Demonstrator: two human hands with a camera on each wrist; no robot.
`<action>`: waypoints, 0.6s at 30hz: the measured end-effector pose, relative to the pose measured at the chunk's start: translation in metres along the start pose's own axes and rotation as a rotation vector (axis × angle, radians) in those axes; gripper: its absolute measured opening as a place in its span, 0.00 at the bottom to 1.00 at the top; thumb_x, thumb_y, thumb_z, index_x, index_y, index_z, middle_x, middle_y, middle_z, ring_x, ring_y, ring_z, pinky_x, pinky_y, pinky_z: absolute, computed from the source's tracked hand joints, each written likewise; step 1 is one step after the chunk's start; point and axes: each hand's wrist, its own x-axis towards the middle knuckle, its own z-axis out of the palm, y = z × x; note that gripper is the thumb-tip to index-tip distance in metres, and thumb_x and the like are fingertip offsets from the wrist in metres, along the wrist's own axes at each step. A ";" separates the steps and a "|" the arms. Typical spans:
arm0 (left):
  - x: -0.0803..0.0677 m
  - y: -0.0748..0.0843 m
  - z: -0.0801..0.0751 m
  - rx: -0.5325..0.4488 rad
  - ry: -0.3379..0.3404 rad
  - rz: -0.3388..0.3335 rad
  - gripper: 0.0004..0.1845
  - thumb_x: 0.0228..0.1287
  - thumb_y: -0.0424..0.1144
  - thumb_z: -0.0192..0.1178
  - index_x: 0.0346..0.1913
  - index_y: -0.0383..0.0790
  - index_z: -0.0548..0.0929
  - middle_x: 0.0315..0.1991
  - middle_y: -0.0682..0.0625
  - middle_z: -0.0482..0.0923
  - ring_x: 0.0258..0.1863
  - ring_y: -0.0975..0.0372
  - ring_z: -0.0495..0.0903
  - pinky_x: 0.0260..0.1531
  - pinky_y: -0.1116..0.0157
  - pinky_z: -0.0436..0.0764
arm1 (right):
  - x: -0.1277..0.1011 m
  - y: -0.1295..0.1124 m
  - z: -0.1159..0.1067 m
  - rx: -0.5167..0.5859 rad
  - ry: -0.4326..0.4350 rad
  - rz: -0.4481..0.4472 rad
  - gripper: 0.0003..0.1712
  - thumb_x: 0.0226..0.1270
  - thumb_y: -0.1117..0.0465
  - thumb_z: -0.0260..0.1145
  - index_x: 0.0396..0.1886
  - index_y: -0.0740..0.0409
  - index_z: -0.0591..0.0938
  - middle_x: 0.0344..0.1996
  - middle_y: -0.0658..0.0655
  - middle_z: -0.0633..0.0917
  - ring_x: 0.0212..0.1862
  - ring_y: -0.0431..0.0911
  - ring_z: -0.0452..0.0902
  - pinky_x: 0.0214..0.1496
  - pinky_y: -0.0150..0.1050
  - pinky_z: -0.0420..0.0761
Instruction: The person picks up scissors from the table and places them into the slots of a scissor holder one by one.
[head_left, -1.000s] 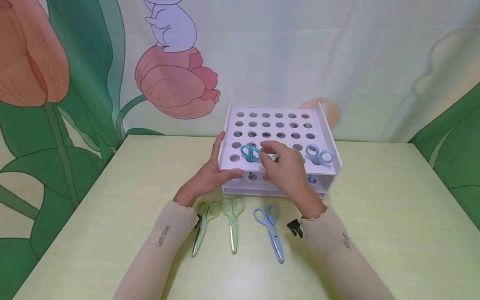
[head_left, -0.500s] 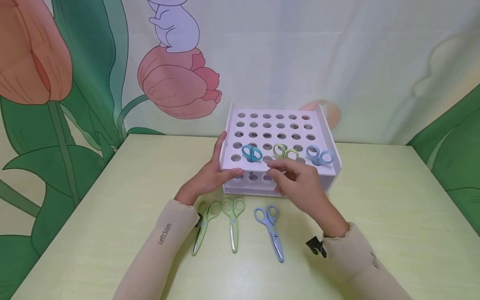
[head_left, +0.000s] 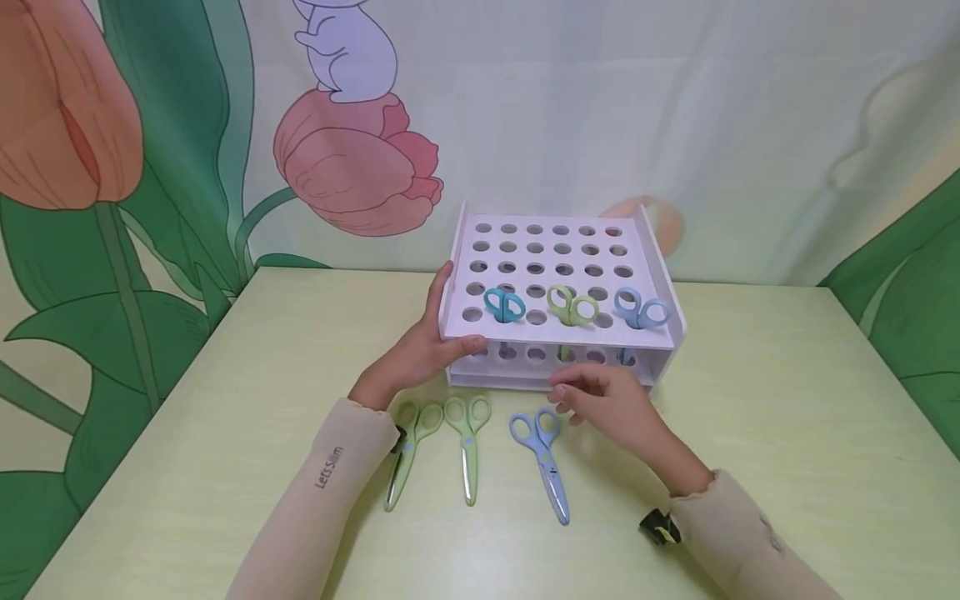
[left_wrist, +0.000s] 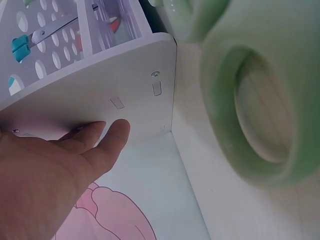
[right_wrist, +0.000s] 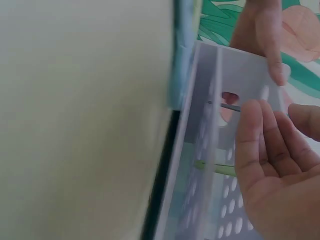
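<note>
Left hand (head_left: 420,354): grips front-left corner of white rack (head_left: 562,250); thumb on top plate nr the front edge, fingers up the left side wall. Wrist view shows palm & fingers flat against that wall (left_wrist: 100,100).
Right hand (head_left: 607,404): empty, fingers loosely curled, hovering just in front of rack's front face, low over the surface (head_left: 787,400). Nearest thing: handles of blue scissors (head_left: 542,458), just to its left; not touching as far as head view shows.
White rack: two-tier plate w/ rows of round holes, sits at middle of the surface toward far edge.
In rack, front rows: teal scissors (head_left: 504,306) at left, green scissors in rack (head_left: 572,306) mid, light-blue scissors (head_left: 641,309) at right; all blades-down thru holes, only handles above the plate. Blade ends show in the lower tier.
Blue scissors: flat on the surface, in front of rack's middle, handles toward rack, tips toward near edge, slightly angled.
Green pair, mid (head_left: 467,446): flat, just left of the blue one, handles toward rack, about straight.
Green pair, left (head_left: 405,450): flat, beside left sleeve (head_left: 315,492), partly under the wrist, tips angled to near-left.
Sleeves: beige on both arms; small dark camera clip at each wrist.
Backdrop (head_left: 225,125): printed cloth behind far edge w/ tulips, leaves.
Right wrist view: blurred; fingers close to rack's edge, contact can't tell.
</note>
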 end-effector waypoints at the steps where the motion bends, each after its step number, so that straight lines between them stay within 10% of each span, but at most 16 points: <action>1: 0.000 0.000 0.000 -0.001 -0.001 -0.001 0.61 0.66 0.43 0.70 0.78 0.70 0.28 0.66 0.51 0.72 0.54 0.56 0.79 0.65 0.48 0.66 | -0.001 0.004 0.000 0.028 -0.013 0.006 0.11 0.71 0.70 0.65 0.48 0.76 0.83 0.37 0.68 0.86 0.37 0.53 0.85 0.35 0.42 0.85; 9: -0.001 -0.002 -0.002 -0.029 0.002 -0.008 0.61 0.66 0.41 0.70 0.78 0.72 0.29 0.64 0.50 0.74 0.52 0.55 0.80 0.63 0.49 0.68 | -0.005 0.029 0.000 -0.076 -0.031 0.096 0.13 0.70 0.72 0.64 0.52 0.71 0.83 0.33 0.63 0.85 0.28 0.50 0.79 0.26 0.38 0.79; 18: -0.005 0.017 -0.001 -0.034 -0.020 -0.043 0.60 0.67 0.37 0.68 0.80 0.59 0.27 0.67 0.44 0.72 0.54 0.52 0.80 0.63 0.49 0.68 | -0.002 0.044 0.005 -0.411 -0.128 -0.040 0.26 0.63 0.73 0.69 0.62 0.65 0.80 0.26 0.47 0.78 0.33 0.42 0.72 0.38 0.36 0.74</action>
